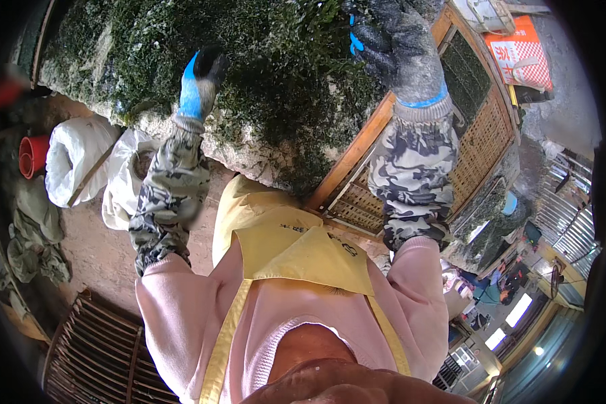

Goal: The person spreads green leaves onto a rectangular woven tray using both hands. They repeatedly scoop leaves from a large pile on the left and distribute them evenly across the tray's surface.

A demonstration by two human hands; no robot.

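Note:
A mound of dark green, fine leafy plant matter (288, 70) covers a pale, rough-edged surface before me. My left hand (199, 86), in a blue and black work glove, is over the left part of the mound; its fingertips merge with the dark greens, so its hold is unclear. My right hand (404, 55), in a worn grey-black glove with blue trim, reaches to the upper right of the mound. Its fingers are partly lost against the leaves, and whether they grip any is hidden. Both forearms wear camouflage sleeves.
Right of the mound stands a wooden frame with woven mesh (477, 161). An orange and white printed bag (522, 55) lies beyond it. White plastic sacks (78, 161) and a red container (33, 156) are on the left. A slatted rack (98, 348) is at lower left.

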